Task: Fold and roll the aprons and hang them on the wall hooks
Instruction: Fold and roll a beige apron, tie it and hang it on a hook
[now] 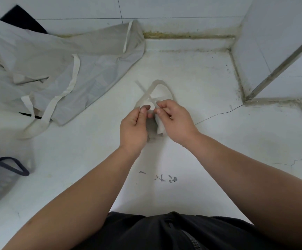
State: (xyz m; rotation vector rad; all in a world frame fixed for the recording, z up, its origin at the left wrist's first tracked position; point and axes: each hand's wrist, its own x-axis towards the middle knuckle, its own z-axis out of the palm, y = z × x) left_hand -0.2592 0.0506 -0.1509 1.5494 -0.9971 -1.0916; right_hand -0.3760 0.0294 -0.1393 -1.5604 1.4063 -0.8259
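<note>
Head view: rolled pale apron (160, 126), strap (157, 85) looped above fingers (162, 106)

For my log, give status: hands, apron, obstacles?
Left hand, right hand pinch the strap. Rolled apron between them. Unfolded aprons lie aside, left.

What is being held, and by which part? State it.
The rolled apron, by its strap: left hand and right hand each pinch it above the roll.

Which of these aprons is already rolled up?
The small white roll held in the left hand and right hand, its strap looped. The other aprons lie spread out, unrolled.
</note>
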